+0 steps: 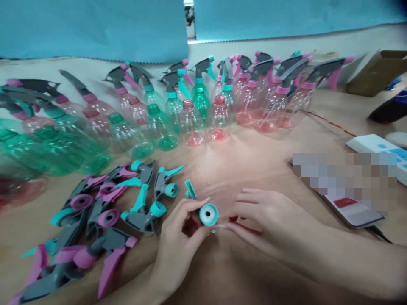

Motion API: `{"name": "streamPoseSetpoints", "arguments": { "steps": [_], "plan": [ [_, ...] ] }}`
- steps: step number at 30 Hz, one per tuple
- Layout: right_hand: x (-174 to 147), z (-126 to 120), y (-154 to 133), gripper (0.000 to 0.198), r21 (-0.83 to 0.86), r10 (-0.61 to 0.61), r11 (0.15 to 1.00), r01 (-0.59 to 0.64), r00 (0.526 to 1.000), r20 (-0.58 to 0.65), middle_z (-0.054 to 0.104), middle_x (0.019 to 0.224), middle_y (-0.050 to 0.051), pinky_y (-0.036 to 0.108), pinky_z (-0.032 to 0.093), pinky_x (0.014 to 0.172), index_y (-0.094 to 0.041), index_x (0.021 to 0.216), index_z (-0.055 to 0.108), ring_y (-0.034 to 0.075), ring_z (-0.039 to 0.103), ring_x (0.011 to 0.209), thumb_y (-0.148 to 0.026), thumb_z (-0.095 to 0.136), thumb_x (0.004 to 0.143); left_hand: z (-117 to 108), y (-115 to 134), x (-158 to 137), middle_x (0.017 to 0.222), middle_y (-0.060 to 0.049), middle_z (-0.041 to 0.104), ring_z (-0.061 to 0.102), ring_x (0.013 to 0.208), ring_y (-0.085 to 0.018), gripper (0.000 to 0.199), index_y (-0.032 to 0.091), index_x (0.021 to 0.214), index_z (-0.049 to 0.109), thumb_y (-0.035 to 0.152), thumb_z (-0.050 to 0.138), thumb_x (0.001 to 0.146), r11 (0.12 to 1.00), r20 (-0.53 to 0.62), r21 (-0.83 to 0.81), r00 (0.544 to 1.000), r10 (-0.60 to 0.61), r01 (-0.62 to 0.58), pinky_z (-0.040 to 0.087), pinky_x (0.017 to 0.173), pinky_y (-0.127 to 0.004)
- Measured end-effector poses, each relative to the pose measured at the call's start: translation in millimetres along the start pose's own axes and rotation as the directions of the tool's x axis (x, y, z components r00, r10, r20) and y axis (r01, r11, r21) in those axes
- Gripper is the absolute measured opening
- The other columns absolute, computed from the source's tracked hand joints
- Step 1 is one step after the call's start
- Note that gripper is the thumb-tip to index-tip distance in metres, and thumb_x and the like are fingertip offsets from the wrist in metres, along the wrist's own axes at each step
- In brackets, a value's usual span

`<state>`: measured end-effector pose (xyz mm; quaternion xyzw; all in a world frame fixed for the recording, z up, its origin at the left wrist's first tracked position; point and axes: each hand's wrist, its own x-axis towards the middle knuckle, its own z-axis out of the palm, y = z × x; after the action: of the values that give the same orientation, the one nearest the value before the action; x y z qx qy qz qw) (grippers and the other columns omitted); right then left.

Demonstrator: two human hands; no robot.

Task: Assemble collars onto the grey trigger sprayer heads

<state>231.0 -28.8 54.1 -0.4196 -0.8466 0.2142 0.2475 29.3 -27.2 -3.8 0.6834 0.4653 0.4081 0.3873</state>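
Observation:
My left hand point(182, 237) is closed around a spray trigger head whose teal collar point(209, 214) faces me, showing a white inside with a dark centre hole. The head's teal trigger point(190, 189) sticks out beyond my fingers. Just right of the collar is my right hand point(260, 216), thumb and fingers pinched together; a small pale thing seems to be at its fingertips, too blurred to name. Left of my hands lies a pile of loose grey spray heads with pink point(110, 218) and teal point(158, 209) collars.
Behind stand several pink point(219, 120) and green point(162, 129) clear bottles, uncapped, and farther back others with spray heads point(265, 67) fitted. On the right lie a phone point(343, 195) with a cable, a white power strip point(381, 152) and a brown box point(375, 72).

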Motion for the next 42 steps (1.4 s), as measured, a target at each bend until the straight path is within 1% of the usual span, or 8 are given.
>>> {"name": "streamPoseSetpoints", "arguments": {
  "steps": [5, 11, 16, 20, 25, 33, 38, 42],
  "plan": [
    [16.7, -7.2, -10.0, 0.017, -0.044, 0.059, 0.997, -0.058, 0.998, 0.021, 0.07, 0.076, -0.001, 0.025, 0.04, 0.056, -0.023, 0.082, 0.071, 0.012, 0.06, 0.06, -0.019, 0.056, 0.087, 0.1, 1.9, 0.8, 0.09, 0.0, 0.061, 0.061, 0.075, -0.015, 0.027, 0.024, 0.103, 0.065, 0.013, 0.068, 0.078, 0.999, -0.022, -0.007, 0.999, -0.04, 0.039, 0.05, 0.064, -0.026],
    [19.3, -12.0, -12.8, 0.023, -0.125, 0.139, 0.985, -0.118, 0.974, 0.179, 0.066, 0.059, -0.001, 0.026, 0.031, 0.048, -0.024, 0.071, 0.07, 0.012, 0.052, 0.048, -0.023, 0.053, 0.086, 2.3, 1.6, -2.2, 0.086, 0.0, 0.06, 0.059, 0.066, -0.013, 0.024, 0.023, 0.098, 0.063, 0.018, 0.073, 0.076, 0.997, -0.069, -0.078, 0.998, -0.004, -0.001, 0.05, 0.055, -0.024],
    [12.2, -8.1, -18.2, 0.032, -0.106, 0.166, 0.984, -0.146, 0.963, 0.213, 0.06, 0.052, -0.003, 0.026, 0.023, 0.043, -0.022, 0.061, 0.061, 0.008, 0.045, 0.042, -0.026, 0.049, 0.09, 3.3, 1.3, -6.4, 0.091, 0.001, 0.059, 0.061, 0.07, -0.013, 0.031, 0.025, 0.099, 0.063, 0.006, 0.068, 0.076, 0.995, -0.087, -0.095, 0.996, -0.001, -0.007, 0.052, 0.055, -0.023],
    [15.0, -8.8, -21.6, 0.033, 0.048, 0.22, 0.969, -0.243, 0.934, 0.283, 0.059, 0.047, -0.003, 0.024, 0.023, 0.037, -0.022, 0.06, 0.062, 0.007, 0.045, 0.037, -0.031, 0.052, 0.089, 4.1, 3.1, -5.4, 0.089, 0.001, 0.058, 0.063, 0.074, -0.012, 0.03, 0.024, 0.098, 0.063, 0.005, 0.069, 0.076, 0.993, -0.126, -0.118, 0.992, -0.007, -0.008, 0.054, 0.059, -0.021],
    [25.5, -6.6, -18.7, 0.032, 0.305, 0.271, 0.865, -0.398, 0.883, 0.383, 0.068, 0.058, -0.002, 0.022, 0.042, 0.048, -0.022, 0.067, 0.067, 0.011, 0.061, 0.05, -0.033, 0.05, 0.092, 3.3, 5.7, -3.3, 0.09, 0.001, 0.055, 0.062, 0.069, -0.009, 0.028, 0.022, 0.098, 0.063, 0.005, 0.067, 0.076, 0.982, -0.141, -0.19, 0.989, -0.037, 0.01, 0.054, 0.055, -0.016],
    [29.9, 10.5, -10.3, 0.024, 0.516, 0.312, 0.728, -0.453, 0.888, 0.339, 0.071, 0.066, -0.002, 0.022, 0.052, 0.058, -0.02, 0.105, 0.068, 0.012, 0.068, 0.06, -0.031, 0.051, 0.091, 2.0, 4.3, -3.2, 0.094, -0.001, 0.05, 0.058, 0.065, -0.01, 0.023, 0.023, 0.1, 0.061, 0.016, 0.068, 0.078, 0.961, -0.115, -0.233, 0.977, -0.181, 0.15, 0.058, 0.047, -0.019],
    [26.4, 14.7, -10.2, 0.022, 0.454, 0.322, 0.787, -0.418, 0.906, 0.276, 0.069, 0.06, -0.004, 0.017, 0.043, 0.047, -0.022, 0.104, 0.068, 0.01, 0.065, 0.053, -0.03, 0.055, 0.089, 1.7, 3.3, -0.7, 0.094, -0.001, 0.052, 0.059, 0.066, -0.011, 0.024, 0.022, 0.099, 0.061, 0.014, 0.068, 0.078, 0.967, -0.107, -0.216, 0.981, -0.162, 0.136, 0.057, 0.05, -0.02],
    [21.9, 21.7, -12.0, 0.017, 0.381, 0.321, 0.853, -0.356, 0.934, 0.156, 0.065, 0.056, -0.006, 0.018, 0.037, 0.041, -0.022, 0.102, 0.064, 0.008, 0.057, 0.045, -0.029, 0.056, 0.088, 0.6, 2.4, -0.8, 0.091, 0.0, 0.055, 0.061, 0.073, -0.013, 0.025, 0.022, 0.097, 0.062, 0.011, 0.069, 0.076, 0.987, -0.14, -0.136, 0.985, -0.104, 0.084, 0.054, 0.059, -0.022]
  ]
}}
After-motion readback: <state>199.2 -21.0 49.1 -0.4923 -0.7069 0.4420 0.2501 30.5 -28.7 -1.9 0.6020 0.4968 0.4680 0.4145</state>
